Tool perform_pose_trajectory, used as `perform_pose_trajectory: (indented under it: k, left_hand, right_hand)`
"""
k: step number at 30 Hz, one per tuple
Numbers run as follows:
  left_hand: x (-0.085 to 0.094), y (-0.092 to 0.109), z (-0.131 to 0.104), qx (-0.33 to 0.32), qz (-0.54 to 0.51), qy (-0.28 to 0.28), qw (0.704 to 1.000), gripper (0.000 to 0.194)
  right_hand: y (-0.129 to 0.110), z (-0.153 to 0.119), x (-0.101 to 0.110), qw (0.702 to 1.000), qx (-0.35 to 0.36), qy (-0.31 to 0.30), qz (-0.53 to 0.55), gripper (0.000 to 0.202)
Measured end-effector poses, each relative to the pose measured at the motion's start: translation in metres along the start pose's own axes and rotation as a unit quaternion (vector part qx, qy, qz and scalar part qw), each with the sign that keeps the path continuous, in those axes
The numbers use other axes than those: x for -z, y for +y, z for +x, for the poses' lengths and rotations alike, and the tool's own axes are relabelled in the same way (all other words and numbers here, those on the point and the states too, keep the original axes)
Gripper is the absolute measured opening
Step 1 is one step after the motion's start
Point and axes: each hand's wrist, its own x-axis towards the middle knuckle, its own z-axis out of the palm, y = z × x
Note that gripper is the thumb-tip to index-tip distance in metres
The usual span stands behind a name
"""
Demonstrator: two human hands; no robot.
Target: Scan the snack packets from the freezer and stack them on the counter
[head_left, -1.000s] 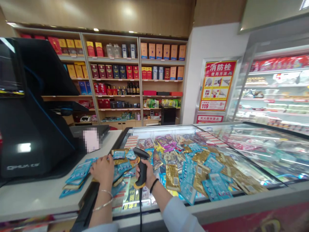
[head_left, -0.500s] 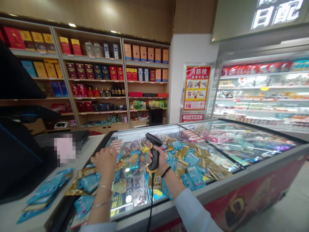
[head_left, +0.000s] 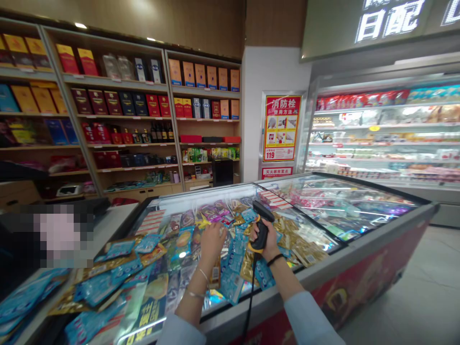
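My right hand point(head_left: 271, 238) grips a black and yellow barcode scanner point(head_left: 259, 235), its head tilted up and its cable hanging down. Just left of it, my left hand point(head_left: 212, 242) is held over the blue and gold snack packets point(head_left: 233, 256) spread on the freezer's glass top. Its fingers bend forward and are mostly hidden behind the back of the hand, so I cannot tell whether they hold anything. Another heap of blue and gold packets point(head_left: 104, 278) lies on the glass to the left. Further packets point(head_left: 27, 297) are stacked on the counter.
The chest freezer point(head_left: 366, 249) with a glass top extends to the right. A counter point(head_left: 120, 218) adjoins it on the left. Behind stand shelves of boxes and bottles point(head_left: 131, 103), a red fire-hydrant sign point(head_left: 279, 129) and a lit refrigerated display point(head_left: 388, 143).
My left hand has moved right, from the left heap to the packets beside the scanner. My right hand has shifted right with the scanner. The view has swung slightly, showing more of the left heap.
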Motion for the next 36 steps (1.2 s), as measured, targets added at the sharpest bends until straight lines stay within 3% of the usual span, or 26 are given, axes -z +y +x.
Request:
perform_pose_trajectory:
  k: [6, 14, 19, 28, 32, 36]
  left_hand:
    - [-0.025, 0.004, 0.007, -0.005, -0.047, -0.077, 0.996, 0.024]
    - [-0.041, -0.002, 0.008, 0.014, -0.062, -0.156, 0.986, 0.021]
    - [-0.051, -0.010, 0.010, 0.051, -0.146, -0.166, 0.974, 0.024]
    - [-0.062, -0.019, 0.012, 0.096, -0.382, -0.149, 0.907, 0.030]
    - [-0.060, -0.020, 0.011, 0.086, -0.418, -0.168, 0.889, 0.055]
    - [-0.053, -0.022, 0.015, 0.078, -0.416, -0.135, 0.896, 0.044]
  right_hand:
    - [0.005, 0.004, 0.022, 1.000, -0.006, 0.006, 0.007, 0.024]
    - [0.006, -0.001, 0.023, 0.999, -0.024, 0.007, -0.024, 0.027]
    - [0.006, 0.000, 0.023, 1.000, -0.012, 0.008, -0.015, 0.024]
    - [0.006, -0.001, 0.022, 1.000, -0.019, 0.005, -0.011, 0.025]
    - [0.006, -0.002, 0.021, 1.000, -0.015, 0.003, -0.010, 0.025]
    - [0.005, -0.002, 0.019, 1.000, -0.012, 0.004, -0.004, 0.024]
